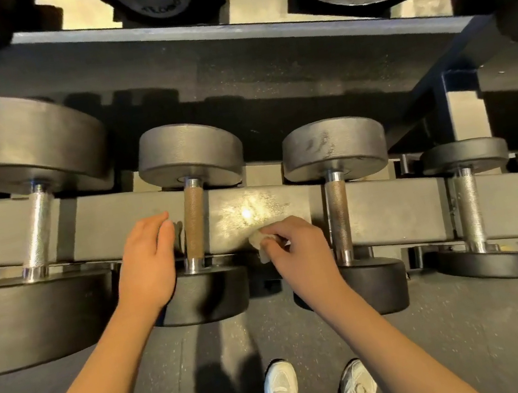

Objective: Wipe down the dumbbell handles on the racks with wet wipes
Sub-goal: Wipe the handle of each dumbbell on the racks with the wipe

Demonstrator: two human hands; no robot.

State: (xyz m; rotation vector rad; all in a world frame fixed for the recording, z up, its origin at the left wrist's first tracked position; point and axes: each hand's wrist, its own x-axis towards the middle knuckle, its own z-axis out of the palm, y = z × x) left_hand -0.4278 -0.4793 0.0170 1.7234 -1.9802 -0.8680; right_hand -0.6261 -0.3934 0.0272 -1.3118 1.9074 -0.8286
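**Spotter:** How much room do you have along that rack?

**Operator:** I see the front rail (105, 216) running left to right with four dumbbells resting across it. There's a bare stretch of rail between the brown handle (195, 221) and the third handle (340, 216), and my right hand (298, 251) sits in it. My left hand (148, 261) fills the stretch left of the brown handle, short of the big dumbbell's handle (37, 232). The upper shelf (154, 45) overhangs the far heads. Below the rail's near edge the near heads hang over open floor (177, 366).

**Spotter:** And the wipe?

**Operator:** The wipe (259, 243) is crumpled and pinched between my right thumb and curled fingertips. It lies against the rail's near edge, apart from both handles and nearer the brown one.

**Spotter:** Left fingers?

**Operator:** Straight and pressed together, laid over the rail. The fingertips are just beside the brown handle, and I can't tell whether they touch it.
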